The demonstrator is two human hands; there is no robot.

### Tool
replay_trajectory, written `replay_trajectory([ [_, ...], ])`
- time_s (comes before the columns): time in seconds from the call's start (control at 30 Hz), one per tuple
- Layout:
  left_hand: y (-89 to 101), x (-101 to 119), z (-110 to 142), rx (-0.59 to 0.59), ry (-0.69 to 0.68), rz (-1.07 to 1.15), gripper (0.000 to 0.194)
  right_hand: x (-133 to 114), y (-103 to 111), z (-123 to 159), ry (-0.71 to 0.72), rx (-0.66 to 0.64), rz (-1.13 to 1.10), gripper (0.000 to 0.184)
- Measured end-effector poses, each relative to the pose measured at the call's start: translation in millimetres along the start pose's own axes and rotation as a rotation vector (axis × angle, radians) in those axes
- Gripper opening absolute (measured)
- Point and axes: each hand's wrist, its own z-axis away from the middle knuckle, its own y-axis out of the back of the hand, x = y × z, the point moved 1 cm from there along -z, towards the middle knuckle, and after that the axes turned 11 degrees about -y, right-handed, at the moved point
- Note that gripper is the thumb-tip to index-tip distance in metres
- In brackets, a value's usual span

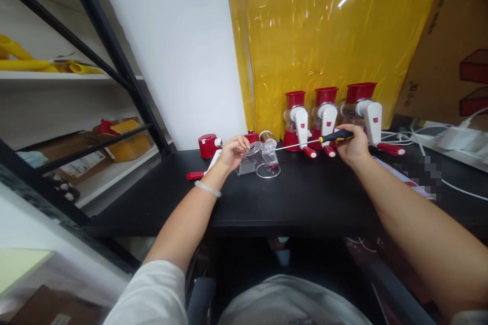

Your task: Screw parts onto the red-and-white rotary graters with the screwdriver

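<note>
My right hand (pixel 354 146) is wrapped round the black and yellow handle of a screwdriver (pixel 335 136). Its thin shaft points left, the tip close to a clear plastic grater body (pixel 269 156). With fingers curled together, my left hand (pixel 234 152) hovers at the left side of that body; anything pinched in it is too small to make out. Behind the clear part lies a metal grater drum (pixel 268 138). To the left stand a red grater base (pixel 208 145) and a crank with a red handle (pixel 195 175), partly hidden by my left hand.
Three red and white rotary graters (pixel 295 119) stand at the back of the black table (pixel 267 203), against yellow plastic sheeting. White cables and a power strip (pixel 457 137) lie at right, near a flat printed item (pixel 404 175). A black-framed shelf (pixel 114 61) rises on the left.
</note>
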Motion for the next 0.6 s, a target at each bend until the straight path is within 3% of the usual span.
replay_trajectory([
  [0.23,-2.1,1.5,0.4,0.009,0.010,-0.027,0.011,4.9,5.4,-7.0,-0.008,0.145,0.161,0.046],
  [0.37,-3.4,1.7,1.6,0.048,0.034,-0.005,0.014,5.9,7.1,-7.7,0.010,0.164,0.209,0.040],
  [0.6,-4.5,0.3,2.1,0.051,0.020,-0.017,0.015,3.9,0.3,-1.8,0.057,0.139,0.070,0.023],
])
